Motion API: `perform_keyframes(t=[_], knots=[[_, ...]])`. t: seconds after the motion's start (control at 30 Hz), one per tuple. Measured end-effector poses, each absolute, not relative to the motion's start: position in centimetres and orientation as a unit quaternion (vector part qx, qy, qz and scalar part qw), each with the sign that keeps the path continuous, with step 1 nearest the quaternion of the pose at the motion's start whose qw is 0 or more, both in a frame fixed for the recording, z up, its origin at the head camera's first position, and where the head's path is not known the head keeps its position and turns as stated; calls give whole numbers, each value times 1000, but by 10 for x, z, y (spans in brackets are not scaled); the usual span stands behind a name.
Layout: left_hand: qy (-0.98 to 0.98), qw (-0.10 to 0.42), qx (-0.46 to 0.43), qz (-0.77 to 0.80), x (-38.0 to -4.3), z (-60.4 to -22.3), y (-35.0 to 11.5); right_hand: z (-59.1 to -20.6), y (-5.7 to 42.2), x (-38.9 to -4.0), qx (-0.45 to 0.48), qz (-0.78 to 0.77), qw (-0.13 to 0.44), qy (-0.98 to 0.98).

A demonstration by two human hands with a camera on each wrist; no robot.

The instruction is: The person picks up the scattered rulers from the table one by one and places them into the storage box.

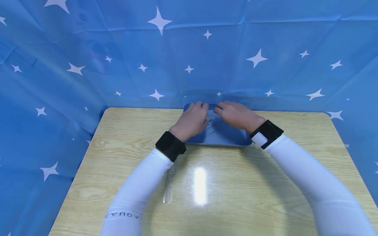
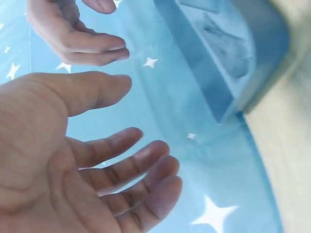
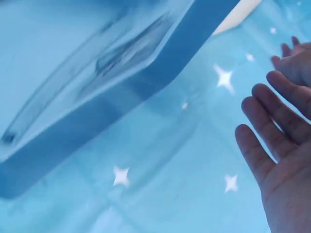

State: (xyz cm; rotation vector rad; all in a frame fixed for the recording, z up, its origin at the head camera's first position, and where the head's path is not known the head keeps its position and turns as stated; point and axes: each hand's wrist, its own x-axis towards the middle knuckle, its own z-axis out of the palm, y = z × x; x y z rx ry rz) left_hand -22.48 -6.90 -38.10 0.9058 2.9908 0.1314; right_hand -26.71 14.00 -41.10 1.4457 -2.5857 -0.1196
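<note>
A blue tray (image 1: 233, 136) lies at the table's far edge. Thin clear flat pieces (image 1: 211, 127) with dark markings rest inside it, partly hidden by the hands in the head view. My left hand (image 1: 192, 121) hovers over the tray's left side; in the left wrist view its palm shows bare, with fingers spread and loosely bent. Over the right part of the tray is my right hand (image 1: 236, 115), its fingers relaxed and holding nothing in the right wrist view. A long clear strip and other see-through shapes (image 3: 126, 53) appear inside the tray there.
A transparent ruler (image 1: 169, 186) lies on the wooden table (image 1: 236, 183), partly under the left forearm. Behind the table hangs a blue cloth (image 1: 177, 49) with white stars, which also runs along both sides. Black bands circle both wrists.
</note>
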Motion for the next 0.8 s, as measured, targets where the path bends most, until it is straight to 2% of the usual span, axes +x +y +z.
perform_keyframes(t=[0.1,0.33,0.53,0.8], knots=[[960,-9,274,65,-216,-371,-83,-402,131,-259,495,-36,107,-861],[971,-6,198,132,-192,-364,-123,-390,105,-234,523,-1,123,-843],[975,27,163,147,-174,-378,-146,-400,86,-209,548,7,139,-825],[982,55,126,128,-142,-408,-162,-409,70,-181,575,8,188,-796]])
